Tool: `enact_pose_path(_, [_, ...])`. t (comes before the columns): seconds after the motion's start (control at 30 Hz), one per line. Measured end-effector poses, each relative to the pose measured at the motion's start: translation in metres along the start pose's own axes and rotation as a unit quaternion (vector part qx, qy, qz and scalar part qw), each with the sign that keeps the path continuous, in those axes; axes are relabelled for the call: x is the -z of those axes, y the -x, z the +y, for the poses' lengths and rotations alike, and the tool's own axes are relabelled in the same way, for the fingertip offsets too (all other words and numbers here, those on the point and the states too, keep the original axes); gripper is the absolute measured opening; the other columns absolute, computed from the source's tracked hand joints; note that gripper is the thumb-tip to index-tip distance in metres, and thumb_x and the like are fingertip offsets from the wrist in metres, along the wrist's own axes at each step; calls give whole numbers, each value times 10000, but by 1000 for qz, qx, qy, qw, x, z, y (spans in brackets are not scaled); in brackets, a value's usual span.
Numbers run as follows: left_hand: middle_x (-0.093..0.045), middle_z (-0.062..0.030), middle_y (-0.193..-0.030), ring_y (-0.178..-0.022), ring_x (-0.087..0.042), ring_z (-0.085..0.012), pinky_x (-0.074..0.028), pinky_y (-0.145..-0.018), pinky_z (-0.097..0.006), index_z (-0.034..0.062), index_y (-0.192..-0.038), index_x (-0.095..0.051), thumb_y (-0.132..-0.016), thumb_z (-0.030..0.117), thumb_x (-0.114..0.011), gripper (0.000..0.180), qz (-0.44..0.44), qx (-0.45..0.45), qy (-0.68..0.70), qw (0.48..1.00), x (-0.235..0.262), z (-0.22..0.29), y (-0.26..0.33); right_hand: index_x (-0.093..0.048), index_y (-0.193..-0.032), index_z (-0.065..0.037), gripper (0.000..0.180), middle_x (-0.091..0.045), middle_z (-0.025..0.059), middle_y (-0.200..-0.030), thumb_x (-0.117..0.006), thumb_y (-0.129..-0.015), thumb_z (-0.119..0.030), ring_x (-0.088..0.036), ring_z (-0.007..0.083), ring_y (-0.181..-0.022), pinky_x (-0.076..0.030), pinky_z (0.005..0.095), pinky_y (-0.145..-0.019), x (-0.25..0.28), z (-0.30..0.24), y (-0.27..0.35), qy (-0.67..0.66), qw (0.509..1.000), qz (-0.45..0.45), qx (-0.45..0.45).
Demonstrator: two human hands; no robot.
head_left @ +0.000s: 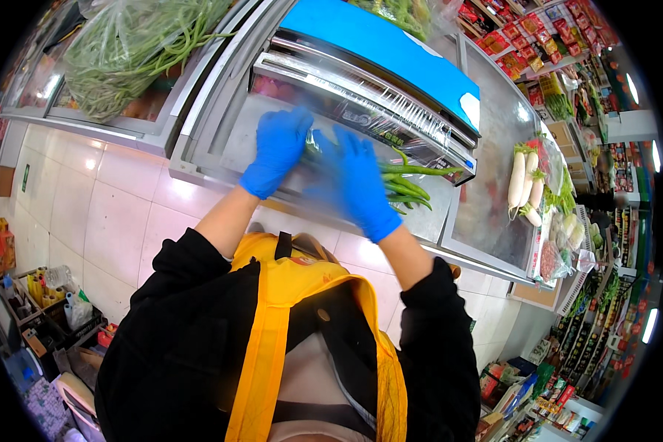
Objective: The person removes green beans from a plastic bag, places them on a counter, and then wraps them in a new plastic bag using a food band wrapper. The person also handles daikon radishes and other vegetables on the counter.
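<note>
Long green peppers (409, 184) lie in a bunch on the metal counter, their stems and tips poking out to the right. My right hand (357, 180), in a blue glove, is over the left part of the bunch and hides it. Its fingers look stretched out and apart, though motion smears them. Beside it on the left, my left hand (276, 151), also gloved in blue, has its fingers curled together in a pinch. What they hold is hidden; a greenish, shiny blur shows between the two hands. Right behind them stands a film wrap dispenser (361, 110) with a blue top (390, 48), clear film stretched along its front.
At left, a clear bag of long green beans (125, 59) rests on another glass-topped case. White radishes (523, 177) and bagged greens lie to the right. Shelves of packaged goods (611, 295) line the right side. Crates of goods (48, 295) stand on the floor at lower left.
</note>
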State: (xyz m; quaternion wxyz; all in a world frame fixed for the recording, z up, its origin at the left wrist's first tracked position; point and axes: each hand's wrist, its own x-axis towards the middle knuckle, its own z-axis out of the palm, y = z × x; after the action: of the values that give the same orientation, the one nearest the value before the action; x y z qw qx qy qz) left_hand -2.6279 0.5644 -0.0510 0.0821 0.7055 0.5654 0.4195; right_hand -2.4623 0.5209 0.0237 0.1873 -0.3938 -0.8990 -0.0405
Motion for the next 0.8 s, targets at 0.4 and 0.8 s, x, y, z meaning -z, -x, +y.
enact_pose_path(0.4, [-604,-118,-976,-887,-561,-312,-410,-797,-413,79,-1011,-587,-827,233,-544,244,-54,-104,137,984,-6,62,6,-533,-1131,-64,395,-582,160,-965,-600,-746,-116,-573,313,-838,-465,388,-707,-38,26,18,-103,991,-56,-64])
enact_pose_path(0.8, [-576,-62,-800,-747,-531,-264,-394,-719,-385,146,-891,-651,-826,290,-555,185,-148,-111,-61,981,-17,70,1,-638,-750,42,605,-617,128,-612,-435,-889,-511,-575,179,-490,-454,257,-505,5,28,193,-477,482,-53,-733])
